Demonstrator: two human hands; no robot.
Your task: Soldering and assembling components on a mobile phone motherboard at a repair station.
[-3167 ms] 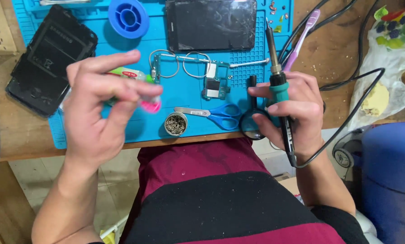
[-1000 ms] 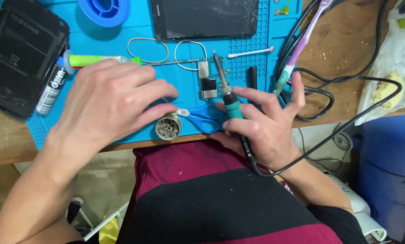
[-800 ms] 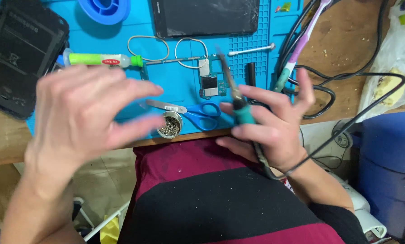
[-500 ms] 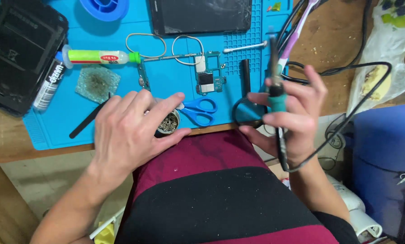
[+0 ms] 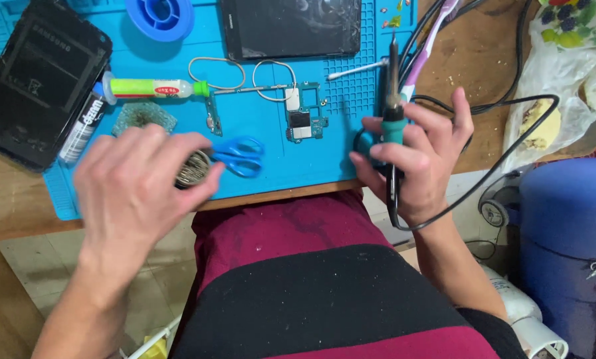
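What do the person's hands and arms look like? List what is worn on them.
Both the left hand and the right hand are bare: no gloves, rings or watch show. The forearms are uncovered, with no sleeves in view. The left hand is motion-blurred.

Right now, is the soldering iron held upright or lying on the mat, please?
Upright: the right hand grips the soldering iron, tip pointing away, above the blue mat.
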